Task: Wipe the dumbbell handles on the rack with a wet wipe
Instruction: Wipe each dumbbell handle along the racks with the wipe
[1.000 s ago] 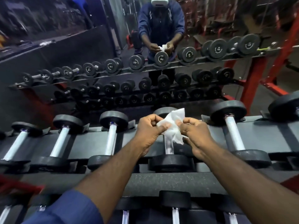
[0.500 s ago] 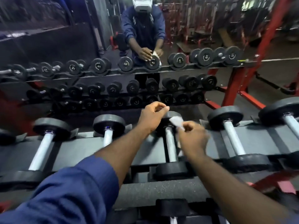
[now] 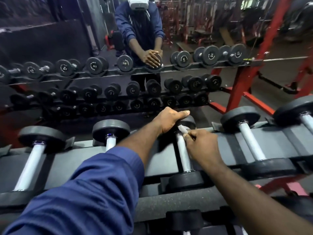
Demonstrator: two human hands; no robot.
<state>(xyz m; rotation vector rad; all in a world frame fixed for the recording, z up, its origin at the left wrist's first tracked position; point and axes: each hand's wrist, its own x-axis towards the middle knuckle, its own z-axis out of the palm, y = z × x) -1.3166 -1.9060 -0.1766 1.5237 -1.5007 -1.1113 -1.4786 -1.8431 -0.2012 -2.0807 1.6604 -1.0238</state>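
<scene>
The big rack [image 3: 264, 143] holds a row of dumbbells. The left hand [image 3: 169, 121] curls over the far end of the middle dumbbell [image 3: 186, 181] to steady it. The right hand [image 3: 203, 146] pinches the little wet wipe [image 3: 182, 128] against the top of the handle [image 3: 183, 155]. The wiping here is just starting, I think. Next the wipe must slide down the bar.

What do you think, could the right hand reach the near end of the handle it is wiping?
Probably yes. The right hand holds the wet wipe at the far end of the handle, whose bare length runs clear to the near head; the left hand grips only the far head.
</scene>
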